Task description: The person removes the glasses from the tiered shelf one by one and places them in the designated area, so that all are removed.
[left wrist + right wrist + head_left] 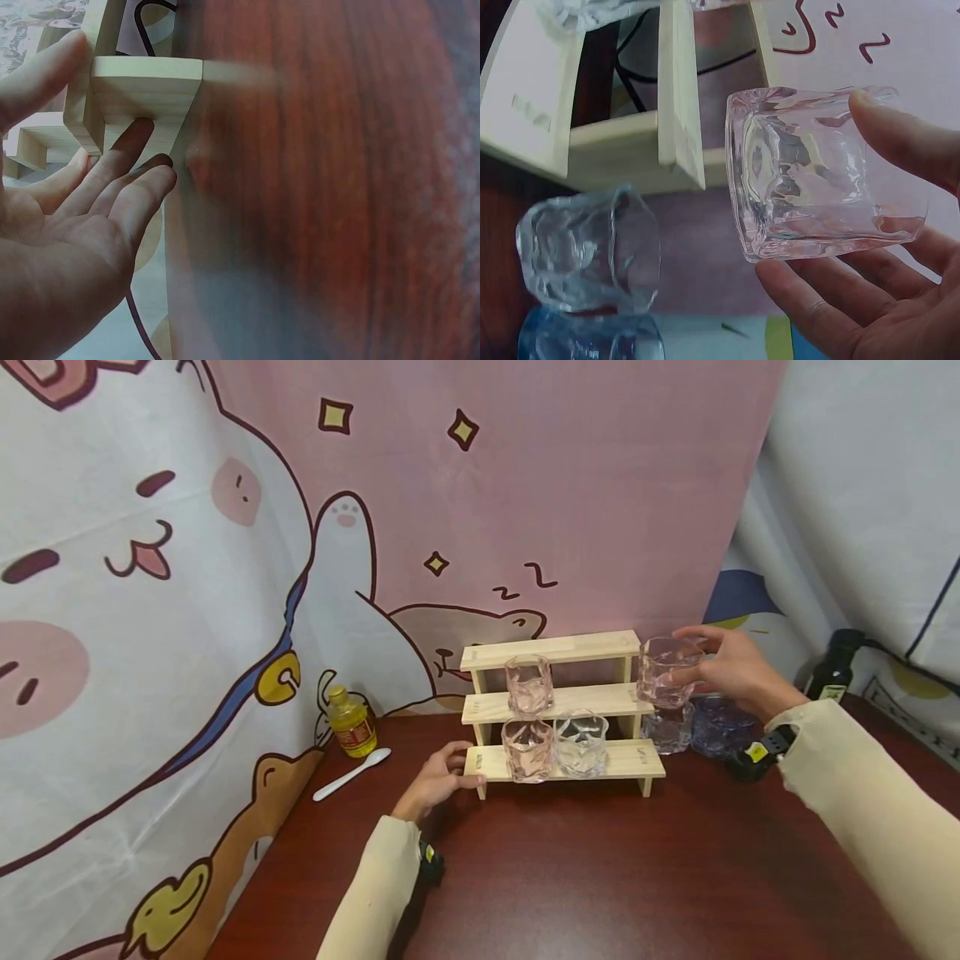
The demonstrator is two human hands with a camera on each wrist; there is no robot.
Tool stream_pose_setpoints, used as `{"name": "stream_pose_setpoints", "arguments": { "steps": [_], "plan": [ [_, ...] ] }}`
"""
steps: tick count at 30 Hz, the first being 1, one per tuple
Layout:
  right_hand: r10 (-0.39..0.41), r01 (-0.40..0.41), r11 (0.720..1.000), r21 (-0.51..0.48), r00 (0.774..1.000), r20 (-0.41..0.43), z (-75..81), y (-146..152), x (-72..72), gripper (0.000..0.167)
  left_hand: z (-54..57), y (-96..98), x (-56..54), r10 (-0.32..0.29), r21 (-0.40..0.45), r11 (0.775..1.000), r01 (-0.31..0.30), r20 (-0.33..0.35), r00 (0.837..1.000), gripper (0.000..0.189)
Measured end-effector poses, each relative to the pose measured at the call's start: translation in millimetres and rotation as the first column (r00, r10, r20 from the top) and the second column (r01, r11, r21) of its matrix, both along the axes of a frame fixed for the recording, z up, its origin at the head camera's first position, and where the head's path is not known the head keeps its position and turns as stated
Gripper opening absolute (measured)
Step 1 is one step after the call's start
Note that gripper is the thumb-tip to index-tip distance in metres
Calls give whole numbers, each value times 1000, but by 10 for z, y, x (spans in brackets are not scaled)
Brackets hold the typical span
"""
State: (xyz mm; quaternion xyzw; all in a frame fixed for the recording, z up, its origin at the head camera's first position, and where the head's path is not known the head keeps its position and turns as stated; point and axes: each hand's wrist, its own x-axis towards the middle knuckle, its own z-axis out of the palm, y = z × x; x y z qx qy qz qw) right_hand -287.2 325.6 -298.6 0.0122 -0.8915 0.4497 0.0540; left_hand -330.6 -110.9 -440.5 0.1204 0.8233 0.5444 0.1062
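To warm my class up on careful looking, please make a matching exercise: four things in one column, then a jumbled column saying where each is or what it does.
Column one
1. left hand
2. right hand
3. white spoon
4. blue glass tumbler

Column two
A. on the table, beside the yellow bottle
B. holds a pink glass tumbler
C. on the table, right of the three-tier wooden rack
D. grips the rack's left end

Pairs: 1-D, 2-B, 3-A, 4-C

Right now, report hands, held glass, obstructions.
Right hand grips pink glass tumbler, raised. Left hand holds left end of tiered pale wooden stand. Possible obstructions below: clear glass tumbler, blue glass tumbler.
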Motion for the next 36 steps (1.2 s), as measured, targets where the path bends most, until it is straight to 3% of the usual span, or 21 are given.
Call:
{"name": "stream_pose_setpoints", "arguments": {
  "steps": [7,23,36],
  "plan": [
    [-45,45,998,45,999,-12,-68,212,55,86,7,0,12,0,-7,1000,0,-10,1000,70],
    [-124,125,990,67,992,-16,-184,688,202,98,0,-16,-14,-7,-18,1000,7,4,1000,71],
    [-202,201,976,79,979,4,-409,1113,271,100,15,-6,-3,-10,-14,1000,10,9,1000,72]
  ]
}}
